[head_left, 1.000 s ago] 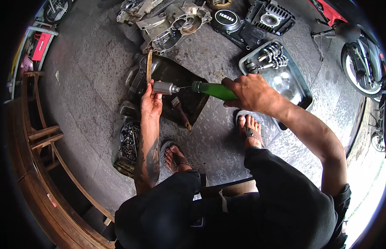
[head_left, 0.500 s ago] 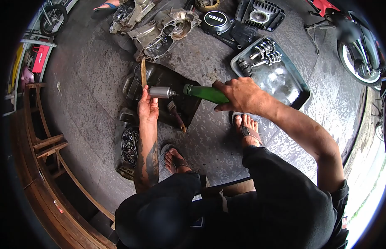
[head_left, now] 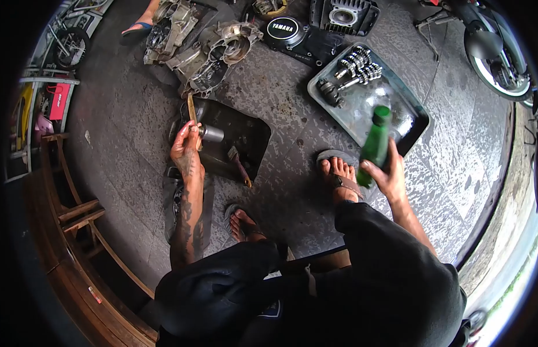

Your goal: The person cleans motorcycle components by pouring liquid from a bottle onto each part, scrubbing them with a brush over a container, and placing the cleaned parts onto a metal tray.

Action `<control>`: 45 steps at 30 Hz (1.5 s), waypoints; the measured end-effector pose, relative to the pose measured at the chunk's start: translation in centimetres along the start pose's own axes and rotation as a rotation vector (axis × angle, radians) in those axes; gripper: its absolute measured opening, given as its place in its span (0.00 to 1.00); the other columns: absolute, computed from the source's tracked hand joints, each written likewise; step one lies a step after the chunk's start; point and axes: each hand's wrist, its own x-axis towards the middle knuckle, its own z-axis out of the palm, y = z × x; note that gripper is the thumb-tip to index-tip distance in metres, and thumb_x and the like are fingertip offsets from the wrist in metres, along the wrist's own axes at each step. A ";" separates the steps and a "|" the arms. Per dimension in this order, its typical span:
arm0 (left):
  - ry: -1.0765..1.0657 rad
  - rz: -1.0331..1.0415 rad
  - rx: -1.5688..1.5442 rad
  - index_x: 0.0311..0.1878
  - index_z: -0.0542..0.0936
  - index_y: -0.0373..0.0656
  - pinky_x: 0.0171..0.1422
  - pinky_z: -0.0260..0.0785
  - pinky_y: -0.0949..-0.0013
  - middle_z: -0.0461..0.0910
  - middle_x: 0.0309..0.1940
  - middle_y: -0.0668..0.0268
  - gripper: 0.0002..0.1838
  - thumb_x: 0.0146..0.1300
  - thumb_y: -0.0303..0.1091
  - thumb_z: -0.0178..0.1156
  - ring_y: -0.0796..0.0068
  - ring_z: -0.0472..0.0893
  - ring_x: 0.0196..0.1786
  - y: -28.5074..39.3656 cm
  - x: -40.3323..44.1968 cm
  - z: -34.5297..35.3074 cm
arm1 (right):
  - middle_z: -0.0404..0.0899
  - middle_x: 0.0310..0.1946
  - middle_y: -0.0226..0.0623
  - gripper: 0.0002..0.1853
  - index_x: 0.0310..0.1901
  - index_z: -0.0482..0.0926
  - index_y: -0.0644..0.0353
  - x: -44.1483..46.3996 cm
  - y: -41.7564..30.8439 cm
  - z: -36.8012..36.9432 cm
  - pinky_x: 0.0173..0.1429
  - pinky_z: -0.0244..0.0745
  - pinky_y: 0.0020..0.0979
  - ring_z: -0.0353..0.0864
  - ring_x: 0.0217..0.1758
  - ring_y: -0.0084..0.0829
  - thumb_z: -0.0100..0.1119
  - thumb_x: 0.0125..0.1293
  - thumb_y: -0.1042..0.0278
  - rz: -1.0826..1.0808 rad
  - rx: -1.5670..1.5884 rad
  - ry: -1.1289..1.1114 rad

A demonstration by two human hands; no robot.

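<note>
My left hand (head_left: 187,146) is closed around a smooth silver metal cylinder (head_left: 212,133), held sideways above a dark oily pan (head_left: 254,128). A flat wooden stick (head_left: 191,107) rises from the same hand; its lower end is hidden by the fingers. On the right, my right hand (head_left: 389,178) grips a green glass bottle (head_left: 375,141) near its base, and the bottle stands nearly upright with its neck up. A paintbrush (head_left: 240,166) with a worn handle leans in the pan, its handle over the near edge.
A metal tray (head_left: 420,122) with gear shafts (head_left: 359,68) lies to the right. Engine casings (head_left: 225,49), a black YAMAHA cover (head_left: 306,43) and a finned cylinder head (head_left: 344,17) sit at the back. A wooden bench (head_left: 78,277) runs along the left, motorcycles farther off.
My right hand has pulled the bottle away from the cylinder, rightward and toward me, tipping it from horizontal to upright. My left hand has turned, and the cylinder's end now faces right.
</note>
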 end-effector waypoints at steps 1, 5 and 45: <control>-0.014 0.063 0.033 0.51 0.79 0.35 0.51 0.69 0.73 0.82 0.41 0.63 0.14 0.63 0.29 0.63 0.77 0.78 0.44 -0.2 0.0 0.0 | 0.81 0.37 0.49 0.36 0.57 0.66 0.66 -1.3 1.3 -0.5 0.50 0.74 0.37 0.83 0.42 0.39 0.72 0.51 0.59 0.028 0.040 0.031; -0.059 0.240 0.257 0.47 0.83 0.35 0.46 0.70 0.79 0.80 0.35 0.70 0.12 0.60 0.27 0.65 0.81 0.78 0.40 0.5 -0.2 -0.4 | 0.80 0.40 0.44 0.35 0.57 0.66 0.68 -5.9 4.0 -1.3 0.54 0.72 0.34 0.80 0.45 0.33 0.72 0.51 0.61 0.117 0.249 0.235; -0.659 -0.373 -0.035 0.48 0.79 0.36 0.53 0.77 0.71 0.82 0.42 0.61 0.13 0.59 0.25 0.64 0.71 0.83 0.41 -2.6 -3.5 30.1 | 0.79 0.45 0.43 0.38 0.52 0.70 0.66 -10.9 10.5 -2.2 0.54 0.73 0.38 0.79 0.51 0.37 0.76 0.46 0.49 0.202 0.614 0.682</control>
